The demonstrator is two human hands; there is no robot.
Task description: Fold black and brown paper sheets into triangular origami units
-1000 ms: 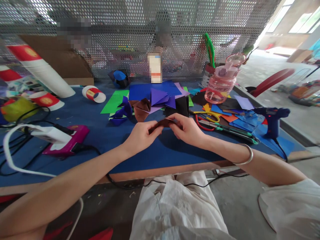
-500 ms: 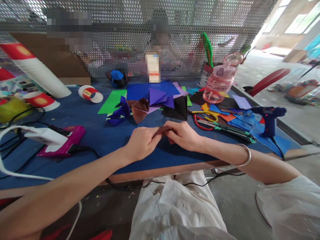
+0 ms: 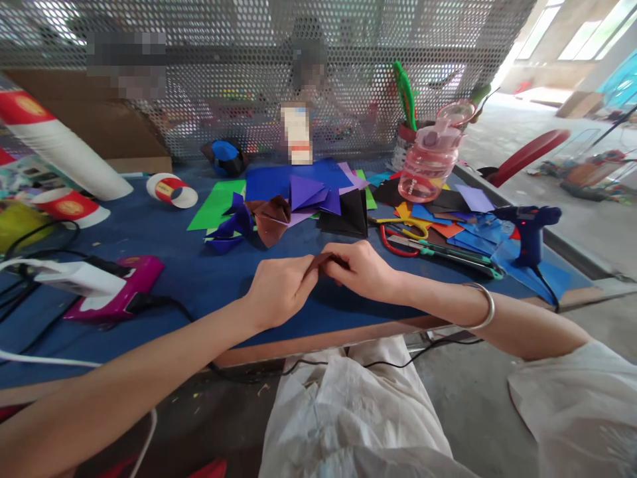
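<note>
Both hands meet over the near middle of the blue table (image 3: 199,279), closed on a brown folded paper (image 3: 326,257). My left hand (image 3: 281,289) pinches its left end, and my right hand (image 3: 365,272) grips the other end with curled fingers. Only a narrow, bent strip of the paper shows; the rest is hidden by the fingers. Just beyond the hands lie a brown folded paper piece (image 3: 273,222), purple folded pieces (image 3: 231,226) and a black folded paper (image 3: 343,212).
Scissors (image 3: 405,229), a utility knife (image 3: 460,260) and a glue gun (image 3: 530,232) on a cord lie to the right. Behind them stands a pink bottle (image 3: 428,166). At left are a magenta power strip (image 3: 144,272) with cables and paper cups (image 3: 172,190). A perforated metal screen (image 3: 209,86) rises behind.
The brown paper between my hands is more bent, and the flap that hung below my right hand no longer shows. Both hands keep their grip. The view has shifted slightly.
</note>
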